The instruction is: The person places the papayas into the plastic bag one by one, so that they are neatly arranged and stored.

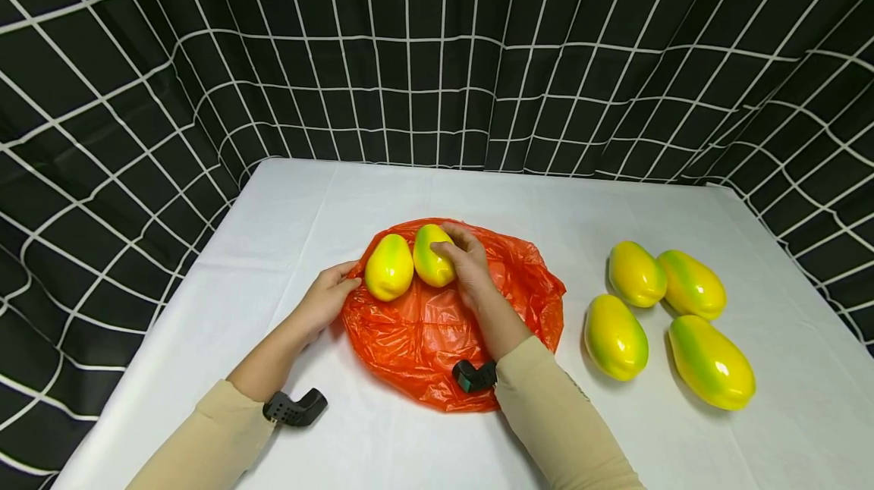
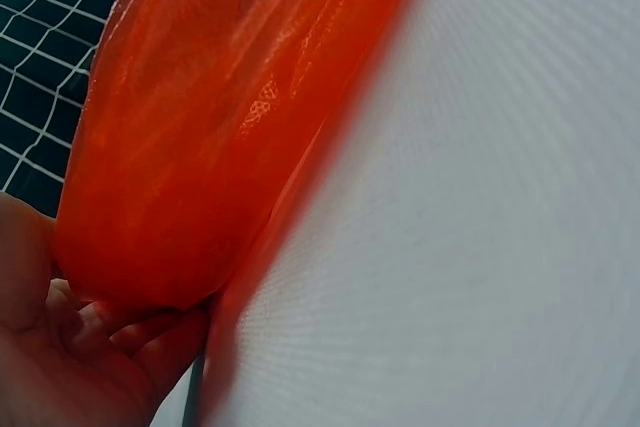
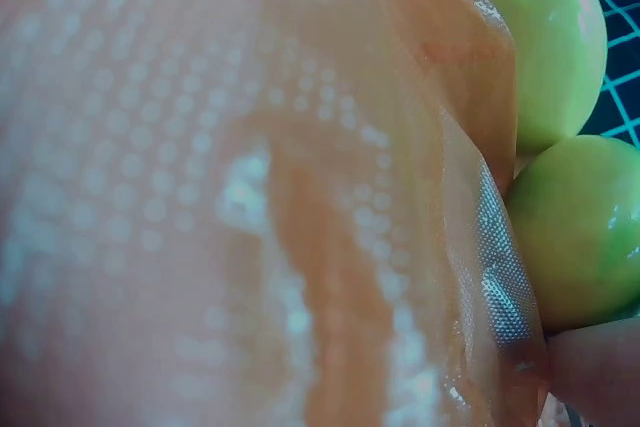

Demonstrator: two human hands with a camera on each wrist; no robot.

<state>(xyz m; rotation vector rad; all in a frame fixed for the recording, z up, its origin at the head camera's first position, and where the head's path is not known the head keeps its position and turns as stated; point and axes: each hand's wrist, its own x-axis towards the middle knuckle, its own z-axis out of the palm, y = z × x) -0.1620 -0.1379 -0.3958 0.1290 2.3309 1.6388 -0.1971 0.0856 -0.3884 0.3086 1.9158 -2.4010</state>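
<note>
A red plastic bag [image 1: 437, 338] lies spread on the table, its mouth open. My left hand [image 1: 328, 294] grips the bag's left edge between thumb and fingers; in the left wrist view the fingers curl under the red film. Inside the rim, toward the back, a glossy yellow-green papaya [image 1: 389, 268] rests against the bag. Right beside it is a second papaya [image 1: 432, 259], which my right hand [image 1: 471, 262] holds with the thumb on top and fingers round its far side. Bag film covers most of the right wrist view, with both papayas at its right edge.
Several more papayas [image 1: 614, 337] lie in a loose group on the right side of the white-covered table [image 1: 314, 202]. A black curtain [image 1: 382, 58] with a white grid hangs behind the table and along its sides.
</note>
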